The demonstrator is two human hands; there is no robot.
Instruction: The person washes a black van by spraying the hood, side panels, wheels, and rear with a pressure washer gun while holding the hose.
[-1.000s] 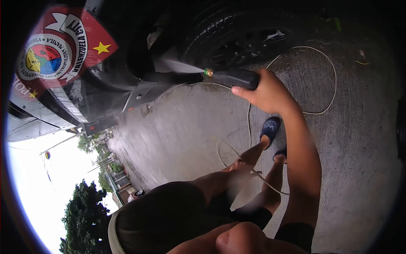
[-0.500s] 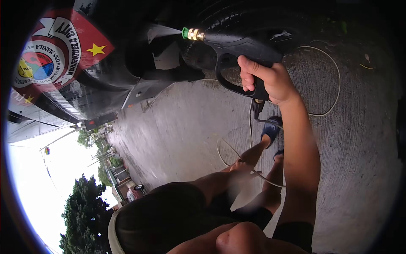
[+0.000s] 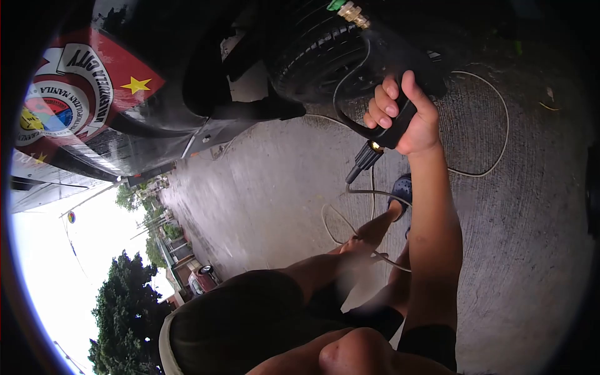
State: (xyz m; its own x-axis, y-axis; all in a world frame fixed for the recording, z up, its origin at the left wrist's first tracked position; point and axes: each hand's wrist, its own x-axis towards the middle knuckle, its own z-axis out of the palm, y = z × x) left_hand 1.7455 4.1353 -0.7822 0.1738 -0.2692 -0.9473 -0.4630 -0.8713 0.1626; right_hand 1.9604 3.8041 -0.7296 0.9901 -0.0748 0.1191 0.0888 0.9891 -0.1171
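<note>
My right hand [image 3: 406, 115] is wrapped round the grip of a black pressure washer gun [image 3: 397, 125]. Its brass coupling [image 3: 353, 15] and green nozzle tip [image 3: 335, 5] reach the top edge, in front of a vehicle's tyre [image 3: 312, 59]. The gun's upper body is dark and hard to make out. From the grip's lower end, a black connector [image 3: 362, 161] leads into a thin hose [image 3: 478, 173]. Lower down, partly smeared by a blurred patch, my left hand [image 3: 351, 246] is closed near my legs, where a loop of the hose meets it.
A dark vehicle with a red, star-marked city emblem [image 3: 135, 85] fills the upper left. Hose coils lie on the wet, grooved concrete [image 3: 512, 206]. A clog-shod foot [image 3: 402, 187] stands close to the hose. A tree [image 3: 125, 306] and a red vehicle [image 3: 201, 282] are farther off.
My right hand has tilted the gun, taking the nozzle up and right to the top edge. The spray seen earlier is no longer visible. My left hand stays in place.
</note>
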